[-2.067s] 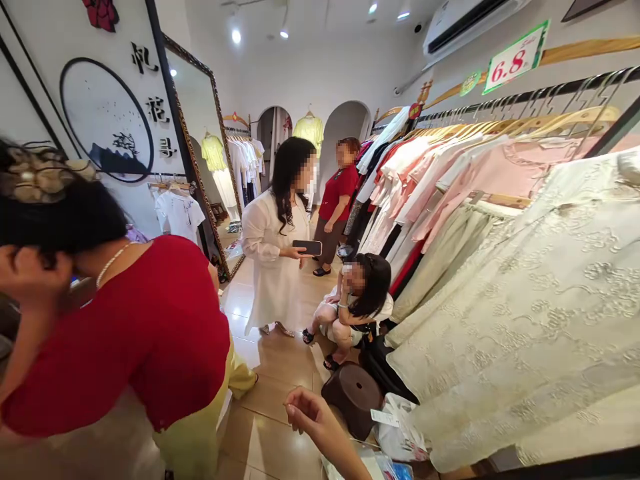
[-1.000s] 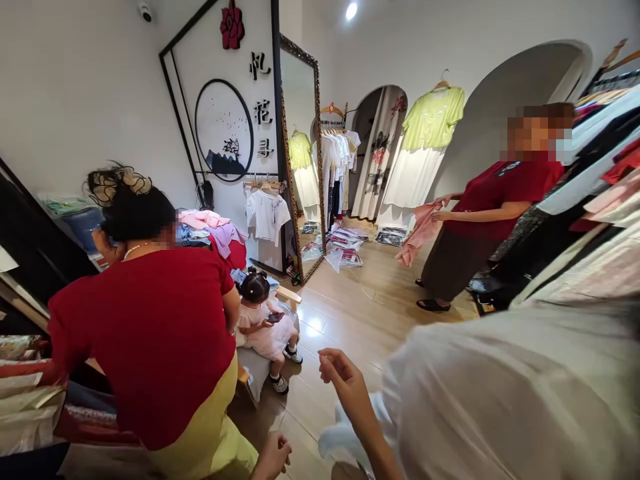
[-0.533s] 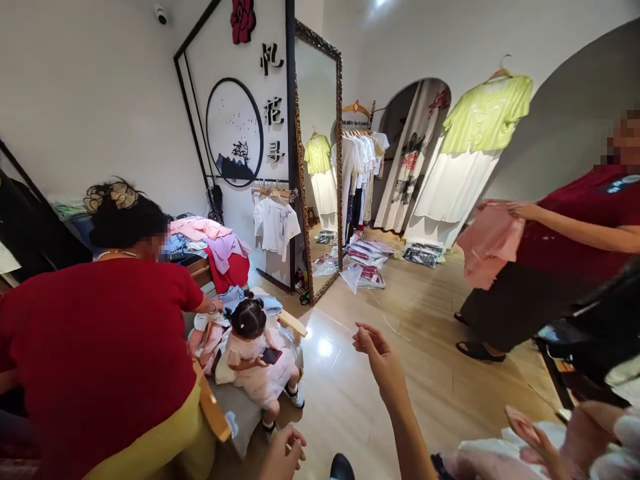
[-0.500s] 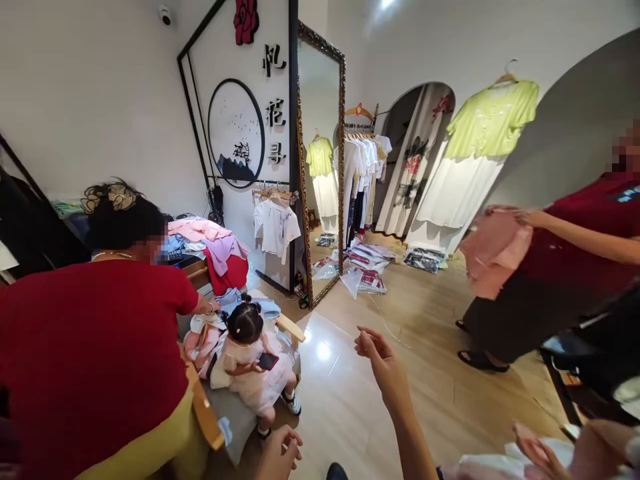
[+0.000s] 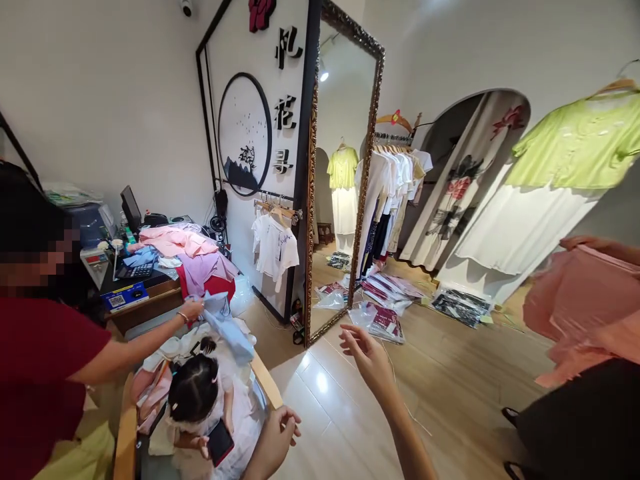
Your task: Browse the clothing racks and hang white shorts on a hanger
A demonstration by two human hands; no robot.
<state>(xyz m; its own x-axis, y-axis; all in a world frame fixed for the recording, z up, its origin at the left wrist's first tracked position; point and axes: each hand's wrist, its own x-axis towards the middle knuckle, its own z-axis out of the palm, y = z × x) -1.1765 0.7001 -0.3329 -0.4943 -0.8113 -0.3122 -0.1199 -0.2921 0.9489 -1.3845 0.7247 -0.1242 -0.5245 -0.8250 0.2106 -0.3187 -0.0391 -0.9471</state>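
My right hand (image 5: 367, 355) is raised over the wooden floor (image 5: 450, 373), fingers loosely bent and apart, with nothing in it. My left hand (image 5: 279, 435) hangs low with its fingers curled in and nothing visible in them. It is just behind a small child (image 5: 197, 400) who sits in a wooden chair (image 5: 265, 381) holding a phone (image 5: 220, 441). A person in a red top (image 5: 35, 380) at the left reaches over the child and grips a light blue garment (image 5: 229, 325).
A counter (image 5: 145, 297) at the left carries a pile of pink and purple clothes (image 5: 183, 248). A tall framed mirror (image 5: 345, 167) leans on the wall beside a white T-shirt (image 5: 275, 243). Bagged garments (image 5: 383, 320) lie on the floor. At the right, someone holds a pink garment (image 5: 575, 307).
The view has swung left and moved closer to the mirror and counter. The person in red has lifted the blue garment over the child. My right hand stays raised, my left hand low.
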